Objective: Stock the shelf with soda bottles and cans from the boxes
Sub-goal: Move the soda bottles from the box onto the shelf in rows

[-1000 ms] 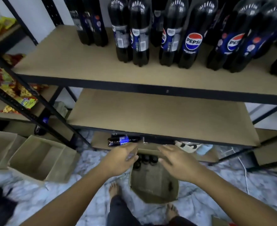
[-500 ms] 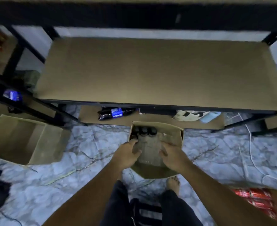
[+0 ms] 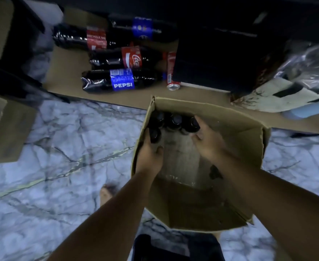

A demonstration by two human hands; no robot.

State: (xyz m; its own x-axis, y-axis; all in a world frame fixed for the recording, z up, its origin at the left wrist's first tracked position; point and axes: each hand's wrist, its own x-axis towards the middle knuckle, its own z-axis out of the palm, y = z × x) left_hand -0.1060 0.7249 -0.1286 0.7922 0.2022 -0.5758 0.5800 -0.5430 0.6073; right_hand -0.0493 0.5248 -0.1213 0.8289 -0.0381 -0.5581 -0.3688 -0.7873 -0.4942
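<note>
Now we have lowered both hands into the box. Our left hand curls round a bottle; our right hand touches a second bottle ahead, grip unclear. Lifting can follow.

Cardboard box: its top is standing open to you, and the middle and right of its bottom are lying bare, giving passage down.
Soda bottles: they are crowding the far left corner, upright and packed together.
Your left hand is squeezing between the left wall and the nearest bottle. Your right hand is reaching over the bare middle.
Shelf board beyond: a Pepsi bottle, Coca-Cola bottle, can and dark box are blocking it.
Marble floor on your left is lying open.
</note>
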